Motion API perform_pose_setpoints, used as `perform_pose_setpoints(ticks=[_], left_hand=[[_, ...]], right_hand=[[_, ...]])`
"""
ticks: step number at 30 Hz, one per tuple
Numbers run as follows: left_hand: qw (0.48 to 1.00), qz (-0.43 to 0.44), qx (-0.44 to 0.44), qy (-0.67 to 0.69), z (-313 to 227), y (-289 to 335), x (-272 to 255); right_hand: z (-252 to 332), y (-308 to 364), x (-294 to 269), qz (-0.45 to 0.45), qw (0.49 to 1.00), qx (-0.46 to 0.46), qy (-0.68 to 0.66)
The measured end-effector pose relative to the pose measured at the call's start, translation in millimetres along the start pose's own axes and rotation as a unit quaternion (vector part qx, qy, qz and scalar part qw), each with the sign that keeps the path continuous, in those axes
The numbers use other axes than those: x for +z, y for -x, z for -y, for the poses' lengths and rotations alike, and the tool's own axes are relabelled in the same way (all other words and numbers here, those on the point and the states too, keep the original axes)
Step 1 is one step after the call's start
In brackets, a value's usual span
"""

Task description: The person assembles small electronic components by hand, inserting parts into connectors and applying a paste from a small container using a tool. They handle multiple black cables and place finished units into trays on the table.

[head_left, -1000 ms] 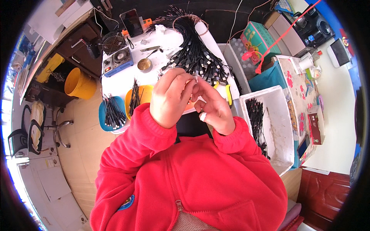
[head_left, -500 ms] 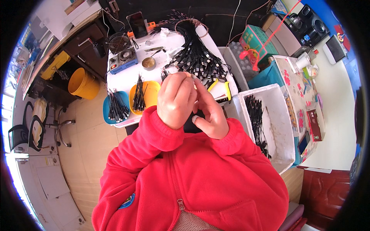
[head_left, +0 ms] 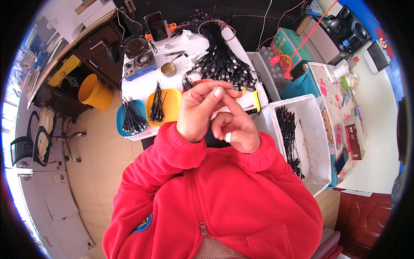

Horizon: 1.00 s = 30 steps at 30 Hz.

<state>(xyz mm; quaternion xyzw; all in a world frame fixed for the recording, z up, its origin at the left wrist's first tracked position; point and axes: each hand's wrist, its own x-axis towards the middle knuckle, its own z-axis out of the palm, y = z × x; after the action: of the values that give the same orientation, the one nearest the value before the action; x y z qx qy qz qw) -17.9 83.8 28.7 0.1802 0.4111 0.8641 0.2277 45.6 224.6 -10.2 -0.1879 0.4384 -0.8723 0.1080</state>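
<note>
My hands meet in front of my chest, over the table's near edge. With thumb and forefinger, my left hand (head_left: 195, 111) pinches the tip of my right index finger; whether anything small lies between, I cannot make out. My right hand (head_left: 239, 127) stretches that finger out while its others curl loosely, no object visible in them. A white wrap (head_left: 228, 137) circles one of its digits. Beyond the hands, bunches of short black cables stand in a blue tray (head_left: 119, 118) and a yellow tray (head_left: 174, 103). Yellow-handled pliers (head_left: 257, 101) lie just past my right hand.
The white table (head_left: 142, 88) carries a big pile of black cables (head_left: 228, 64), a small blue-and-silver heater (head_left: 140, 67), a round metal pot (head_left: 168, 69) and a phone (head_left: 155, 26). Right of me stands a white foam box (head_left: 321, 142) with more cables. A yellow bucket (head_left: 95, 93) is at left.
My left hand has turned, so its thumb and fingertips now show. My right index finger has reached into the left's pinch. The view has shifted slightly.
</note>
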Motion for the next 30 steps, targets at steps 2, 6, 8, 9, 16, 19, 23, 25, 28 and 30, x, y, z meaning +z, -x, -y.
perform_pose_setpoints(ticks=[2, 6, 8, 9, 16, 19, 23, 25, 28, 30], left_hand=[[0.999, -0.012, 0.030, -0.025, 6.9, 2.8, 0.6], [0.999, -0.021, 0.041, 0.001, 13.3, 5.4, -1.5], [0.999, -0.014, 0.034, 0.025, 10.4, 6.4, -5.7], [0.999, -0.011, 0.030, 0.033, 8.6, 8.0, -8.4], [0.997, 0.018, -0.004, -0.070, 22.3, 19.5, -40.6], [0.975, 0.017, -0.100, -0.200, 34.5, 35.4, -53.9], [0.971, -0.029, -0.053, -0.232, 4.0, 75.1, -103.7], [0.923, -0.141, -0.023, -0.358, -21.5, 95.3, -136.5], [0.653, -0.315, 0.091, -0.683, -50.1, 100.6, -189.6], [0.548, -0.330, 0.103, -0.762, -59.2, 96.5, -218.6]], right_hand=[[-2.7, -1.1, 1.0, 0.007, 0.999, -0.002, -0.039], [-4.2, -4.4, 0.3, 0.013, 0.996, 0.005, -0.087], [-4.3, -6.9, -1.1, 0.026, 0.993, 0.026, -0.114], [-4.6, -8.1, -1.9, 0.030, 0.991, 0.036, -0.125], [-17.6, -20.1, -1.9, 0.055, 0.963, 0.063, -0.255], [-15.9, -27.4, -4.6, 0.098, 0.961, 0.137, -0.219], [-20.7, -37.9, -7.2, -0.067, 0.970, 0.232, 0.022], [-27.4, -48.2, -11.3, -0.047, 0.945, 0.271, 0.177], [-54.4, -72.2, -12.1, -0.014, 0.913, 0.279, 0.298], [-76.1, -94.2, -11.4, -0.021, 0.904, 0.278, 0.323]])
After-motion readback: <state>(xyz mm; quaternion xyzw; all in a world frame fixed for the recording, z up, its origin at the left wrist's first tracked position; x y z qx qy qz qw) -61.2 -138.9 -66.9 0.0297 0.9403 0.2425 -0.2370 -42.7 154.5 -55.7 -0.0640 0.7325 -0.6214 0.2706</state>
